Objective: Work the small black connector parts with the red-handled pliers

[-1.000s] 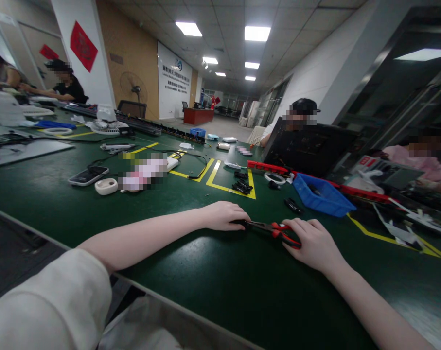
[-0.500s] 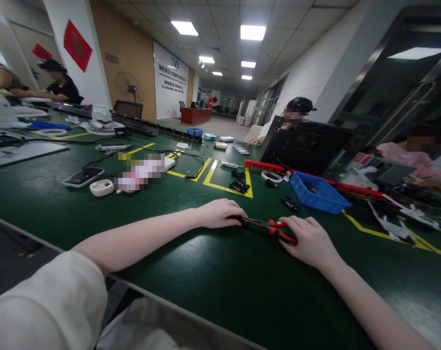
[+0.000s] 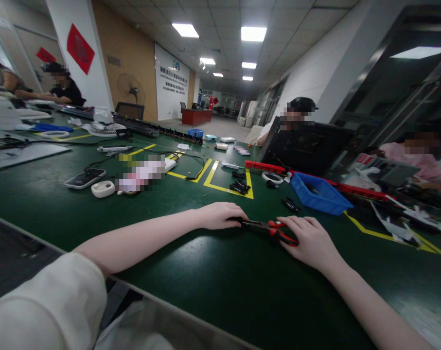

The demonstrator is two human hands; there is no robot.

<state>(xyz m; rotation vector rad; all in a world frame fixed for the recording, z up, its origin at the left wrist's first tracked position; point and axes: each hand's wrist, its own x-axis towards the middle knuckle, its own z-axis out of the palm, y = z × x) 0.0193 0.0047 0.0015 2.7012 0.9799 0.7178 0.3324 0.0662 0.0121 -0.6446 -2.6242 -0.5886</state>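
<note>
Red-handled pliers [image 3: 269, 227] lie low over the green table [image 3: 213, 287], between my two hands. My right hand [image 3: 309, 241] is wrapped round the red handles. My left hand [image 3: 220, 215] rests palm down on the table with its fingers curled over the pliers' dark tip; what lies under those fingers is hidden. Both forearms stretch out over the table from the near edge.
A blue bin [image 3: 317, 194] stands behind my right hand, with small black parts [image 3: 241, 185] inside a yellow-taped box. A phone [image 3: 84, 177] and a white case [image 3: 102, 188] lie at the left. Other people sit at the far right, behind a black panel [image 3: 304, 148], and at the far left.
My hands and the pliers stay where they were; only the view has shifted slightly.
</note>
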